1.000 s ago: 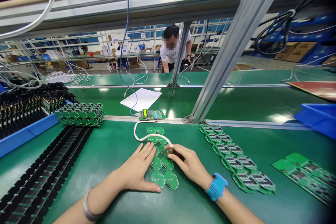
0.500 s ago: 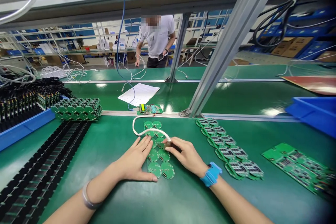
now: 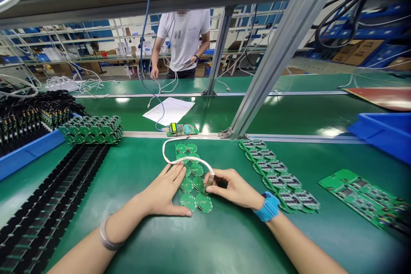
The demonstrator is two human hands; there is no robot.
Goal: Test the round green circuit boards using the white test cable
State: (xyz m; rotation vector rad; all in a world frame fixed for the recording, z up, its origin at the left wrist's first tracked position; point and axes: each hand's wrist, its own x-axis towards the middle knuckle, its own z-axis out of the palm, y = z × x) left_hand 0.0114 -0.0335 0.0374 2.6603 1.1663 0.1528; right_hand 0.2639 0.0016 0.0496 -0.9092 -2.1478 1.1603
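A panel of round green circuit boards (image 3: 188, 201) lies on the green bench in front of me. My left hand (image 3: 165, 192) rests flat along its left side, fingers spread, thumb at the lower edge. My right hand (image 3: 233, 188) pinches a connector (image 3: 209, 183) at the end of a white cable (image 3: 195, 159), over the right column of boards. Whether the connector touches a board cannot be made out. The cable curves back to a small green circuit board with a lit yellow-green display (image 3: 174, 127), which lies on the metal rail.
Right of me lie another round-board panel (image 3: 278, 175) and rectangular boards (image 3: 362, 197), near a blue bin (image 3: 382, 135). Stacked panels (image 3: 91, 129) stand on black racks (image 3: 54, 205) at left. A metal post (image 3: 266, 64) slants upward. A person (image 3: 183, 43) stands behind the far bench.
My right hand has drawn the connector slightly toward me and to the right, and more of it shows. My left hand stays in place. The person opposite has come closer.
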